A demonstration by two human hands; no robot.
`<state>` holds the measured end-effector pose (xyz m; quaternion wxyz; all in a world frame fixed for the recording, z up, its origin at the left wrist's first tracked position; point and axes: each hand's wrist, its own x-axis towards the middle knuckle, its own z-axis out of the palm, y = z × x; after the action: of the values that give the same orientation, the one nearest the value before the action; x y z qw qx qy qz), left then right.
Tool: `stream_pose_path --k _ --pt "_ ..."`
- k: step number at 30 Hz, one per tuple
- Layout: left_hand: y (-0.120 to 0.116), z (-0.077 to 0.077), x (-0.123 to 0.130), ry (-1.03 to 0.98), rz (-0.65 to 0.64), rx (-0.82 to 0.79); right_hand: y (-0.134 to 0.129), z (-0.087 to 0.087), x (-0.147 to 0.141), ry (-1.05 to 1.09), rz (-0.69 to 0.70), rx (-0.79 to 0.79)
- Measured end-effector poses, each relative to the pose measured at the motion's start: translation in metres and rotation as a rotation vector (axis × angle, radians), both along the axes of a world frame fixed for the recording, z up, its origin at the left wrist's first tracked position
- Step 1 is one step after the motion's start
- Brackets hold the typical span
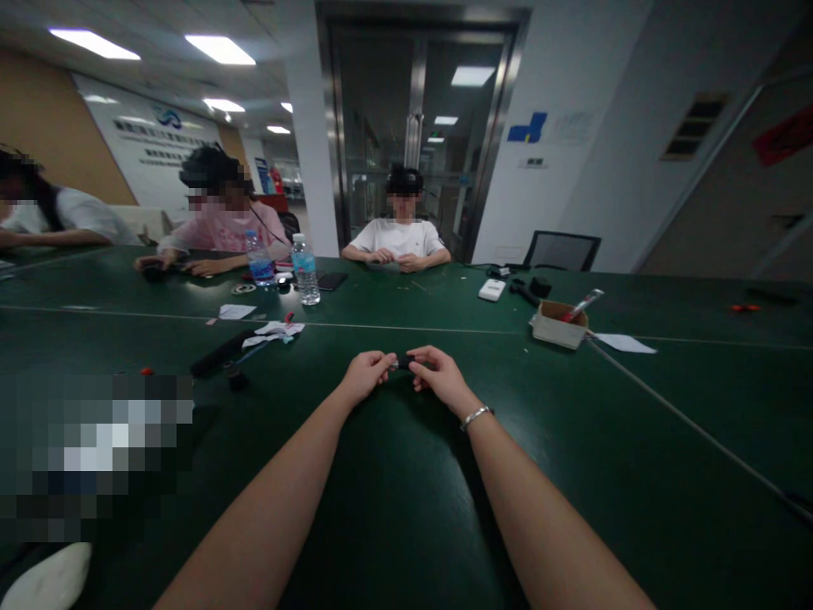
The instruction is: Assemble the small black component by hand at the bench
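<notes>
Left hand (367, 376), pinched narrow, holds the silvery end of a small dark object (405, 363); right hand (440, 378) pinches the other end; the object bridges both hands, green table (406, 517) beneath, not yet released; how much is finished cannot be told.

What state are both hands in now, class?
Left hand: closed, holding one end of a small dark object.
Right hand: closed, holding its other end.

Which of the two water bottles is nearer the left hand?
The white-capped water bottle; the blue-capped bottle stands further left in view, farther from the left hand.
</notes>
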<state>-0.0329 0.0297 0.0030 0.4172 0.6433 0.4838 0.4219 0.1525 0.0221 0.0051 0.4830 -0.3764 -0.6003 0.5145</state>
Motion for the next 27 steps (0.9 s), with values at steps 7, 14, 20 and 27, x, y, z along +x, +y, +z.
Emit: stream_pose_path --k 7,14,20,27 --pt "-0.003 0.001 0.002 0.042 0.013 -0.018 -0.003 0.002 0.0 0.022 0.029 0.008" --pt "-0.005 -0.001 0.004 0.067 0.024 0.022 -0.003 0.002 0.002 0.083 0.046 -0.052" --pt "-0.004 -0.004 0.006 -0.033 -0.016 0.022 0.005 -0.003 0.003 0.101 0.017 -0.101" --pt "-0.005 -0.002 0.003 -0.068 -0.094 0.077 0.007 -0.005 0.003 0.106 -0.009 -0.155"
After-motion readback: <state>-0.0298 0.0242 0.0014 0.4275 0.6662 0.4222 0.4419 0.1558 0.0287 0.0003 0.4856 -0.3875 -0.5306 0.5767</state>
